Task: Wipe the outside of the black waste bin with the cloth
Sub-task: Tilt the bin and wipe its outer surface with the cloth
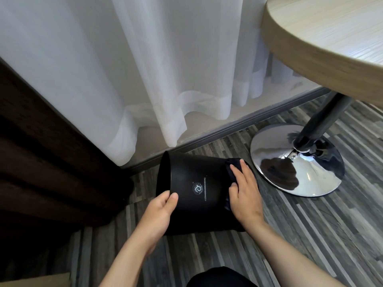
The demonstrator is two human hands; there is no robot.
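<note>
The black waste bin [199,193] lies tipped on the striped floor [310,235], long axis running 9 to 3 o'clock, mouth toward 9. The left hand [159,212] pinches its rim; the right hand [244,191], fingers spread flat, presses a dark cloth [230,172] against its matte, logo-printed side near the base.

The black waste bin [199,193] lies on its side and carries the only readable marking. On its wall sits a small round pale emblem [198,188]; its inner design is too small to make out. At 3 o'clock of the emblem runs one line of pale capitals [205,189], turned sideways, which seems to read "FOSHANGUANGXINXING".
</note>
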